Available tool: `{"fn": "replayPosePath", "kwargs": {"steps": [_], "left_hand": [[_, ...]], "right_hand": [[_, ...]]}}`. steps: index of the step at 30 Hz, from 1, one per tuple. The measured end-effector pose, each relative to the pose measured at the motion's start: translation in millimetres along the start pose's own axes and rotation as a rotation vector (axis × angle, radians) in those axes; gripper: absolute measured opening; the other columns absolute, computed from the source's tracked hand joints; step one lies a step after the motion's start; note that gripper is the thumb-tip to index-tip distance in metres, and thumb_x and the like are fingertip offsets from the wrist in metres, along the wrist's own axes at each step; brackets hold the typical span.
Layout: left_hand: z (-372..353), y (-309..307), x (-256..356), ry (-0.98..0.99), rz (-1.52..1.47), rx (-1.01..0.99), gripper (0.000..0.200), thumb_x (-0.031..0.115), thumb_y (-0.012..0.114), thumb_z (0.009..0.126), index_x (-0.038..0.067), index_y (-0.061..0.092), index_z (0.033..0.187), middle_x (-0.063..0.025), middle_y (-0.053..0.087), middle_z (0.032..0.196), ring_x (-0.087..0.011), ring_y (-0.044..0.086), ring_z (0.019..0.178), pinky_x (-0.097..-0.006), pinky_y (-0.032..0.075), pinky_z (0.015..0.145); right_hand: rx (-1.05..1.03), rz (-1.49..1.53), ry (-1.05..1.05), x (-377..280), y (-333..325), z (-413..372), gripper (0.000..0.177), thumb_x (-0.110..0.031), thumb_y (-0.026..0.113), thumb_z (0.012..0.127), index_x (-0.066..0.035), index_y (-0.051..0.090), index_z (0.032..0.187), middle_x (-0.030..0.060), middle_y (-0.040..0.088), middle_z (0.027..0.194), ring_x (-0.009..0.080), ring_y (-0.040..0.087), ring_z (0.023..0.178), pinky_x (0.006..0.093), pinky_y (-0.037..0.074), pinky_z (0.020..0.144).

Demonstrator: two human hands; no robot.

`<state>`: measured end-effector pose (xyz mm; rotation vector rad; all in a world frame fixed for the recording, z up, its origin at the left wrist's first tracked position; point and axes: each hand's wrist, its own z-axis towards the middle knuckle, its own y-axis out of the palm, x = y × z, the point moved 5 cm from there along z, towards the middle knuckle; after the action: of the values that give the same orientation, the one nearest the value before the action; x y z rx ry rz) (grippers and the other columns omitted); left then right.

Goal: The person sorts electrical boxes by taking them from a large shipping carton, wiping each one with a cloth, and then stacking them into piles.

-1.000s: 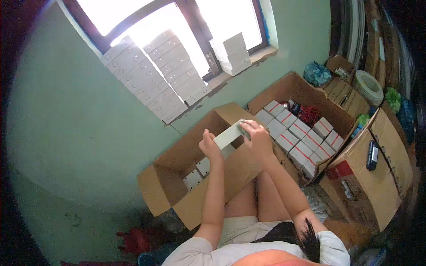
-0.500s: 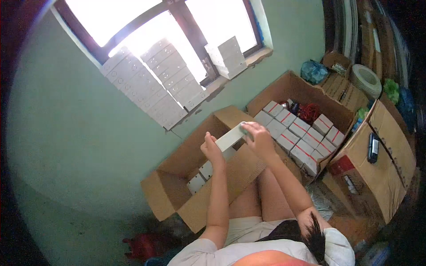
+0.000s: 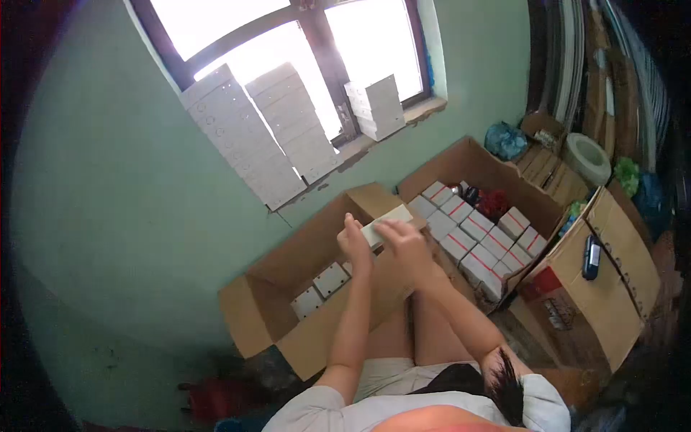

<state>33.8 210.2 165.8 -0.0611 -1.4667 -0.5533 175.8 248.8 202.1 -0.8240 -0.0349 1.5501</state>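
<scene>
A long white box (image 3: 397,215) is held above the open cardboard box (image 3: 288,252), between my two hands. The fingers of my left hand (image 3: 354,239) are wrapped at its lower left end. My right hand (image 3: 404,243) lies over the box's near side, its fingers slightly blurred and bent against the surface. Inside the cardboard box below, white boxes with dark dots (image 3: 330,279) lie in a row, partly hidden by my left forearm.
A second carton (image 3: 497,158) at the right holds white boxes with red stripes (image 3: 461,209). Tall stacks of white boxes (image 3: 245,144) stand at the window. A dark device (image 3: 592,258) lies on a closed carton (image 3: 612,288) at the far right.
My right hand has moved down and left along the white box, nearer my left hand, and the box's far end now shows. The view has shifted slightly.
</scene>
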Motion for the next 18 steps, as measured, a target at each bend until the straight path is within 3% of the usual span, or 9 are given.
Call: {"fn": "replayPosePath", "kwargs": {"steps": [3,4,7,8,9,11,13,15,18], "left_hand": [[-9.1,1.4,-2.5,0.065,0.015,-0.057,0.050,0.033,0.048,0.099,0.011,0.038,0.055,0.0049,0.037,0.054,-0.0060,0.031,0.050,-0.0296,0.024,0.047],[-10.2,-4.9,-3.4,0.074,0.134,-0.024,0.050,0.034,0.047,0.100,0.011,0.037,0.056,0.0055,0.036,0.055,-0.0060,0.030,0.050,-0.0303,0.022,0.047],[-1.7,-27.7,-11.8,0.080,0.033,-0.013,0.050,0.033,0.047,0.100,0.012,0.036,0.056,0.0063,0.035,0.054,-0.0064,0.031,0.050,-0.0295,0.024,0.046],[-2.8,-33.0,-12.5,0.105,0.012,0.015,0.049,0.033,0.047,0.100,0.012,0.035,0.057,0.0054,0.037,0.056,-0.0065,0.032,0.051,-0.0291,0.026,0.047],[-3.8,-30.0,-14.6,0.091,0.004,0.014,0.049,0.033,0.047,0.100,0.012,0.035,0.057,0.0054,0.037,0.056,-0.0065,0.032,0.051,-0.0291,0.026,0.047],[-7.0,-29.3,-23.0,0.020,-0.072,0.174,0.045,0.032,0.049,0.097,0.013,0.038,0.058,0.0026,0.041,0.057,-0.0106,0.038,0.051,-0.0312,0.033,0.051],[-10.8,-27.8,-22.2,-0.076,-0.154,0.114,0.039,0.031,0.051,0.096,0.011,0.043,0.063,0.0031,0.042,0.060,-0.0118,0.040,0.053,-0.0315,0.035,0.052],[-8.8,-33.8,-31.6,-0.138,-0.301,0.102,0.038,0.031,0.052,0.095,0.012,0.043,0.063,0.0033,0.042,0.060,-0.0113,0.042,0.054,-0.0309,0.036,0.053],[-16.1,-50.1,-21.9,-0.118,-0.285,0.115,0.037,0.031,0.054,0.094,0.011,0.046,0.063,0.0024,0.045,0.060,-0.0108,0.045,0.055,-0.0305,0.037,0.055]], "right_hand": [[-0.032,0.088,-0.008,-9.1,-1.0,-12.2,0.038,-0.004,0.062,0.078,-0.006,0.063,0.115,0.0157,0.063,0.116,0.0395,0.061,0.101,0.0449,0.051,0.088],[-0.035,0.008,0.019,3.8,0.0,-13.0,0.039,-0.004,0.061,0.078,-0.007,0.062,0.117,0.0154,0.064,0.116,0.0377,0.061,0.101,0.0440,0.051,0.088],[-0.038,-0.199,0.178,32.2,-7.2,-10.7,0.040,-0.004,0.061,0.078,-0.008,0.062,0.118,0.0141,0.063,0.119,0.0353,0.062,0.100,0.0426,0.052,0.089],[-0.087,-0.253,0.108,26.9,-6.1,-9.2,0.043,-0.006,0.062,0.078,-0.010,0.061,0.121,0.0113,0.061,0.123,0.0326,0.063,0.097,0.0402,0.054,0.086],[-0.097,-0.265,0.111,21.8,-1.7,-9.4,0.043,-0.006,0.062,0.078,-0.010,0.061,0.121,0.0113,0.061,0.123,0.0326,0.063,0.097,0.0402,0.054,0.086],[-0.066,-0.242,-0.100,-3.6,10.0,-15.0,0.045,-0.008,0.063,0.078,-0.011,0.059,0.124,0.0088,0.060,0.125,0.0316,0.064,0.096,0.0387,0.056,0.081],[-0.237,-0.114,-0.006,-29.8,12.8,-15.9,0.051,0.001,0.062,0.076,-0.010,0.059,0.126,0.0113,0.059,0.127,0.0343,0.059,0.106,0.0421,0.050,0.090],[-0.198,-0.019,-0.036,-28.1,8.9,-16.9,0.049,0.003,0.061,0.076,-0.008,0.060,0.124,0.0138,0.060,0.126,0.0351,0.060,0.107,0.0426,0.051,0.089],[-0.161,-0.065,0.056,8.3,6.4,-14.4,0.048,0.002,0.062,0.076,-0.007,0.061,0.123,0.0163,0.060,0.125,0.0337,0.061,0.108,0.0410,0.051,0.091]]}}
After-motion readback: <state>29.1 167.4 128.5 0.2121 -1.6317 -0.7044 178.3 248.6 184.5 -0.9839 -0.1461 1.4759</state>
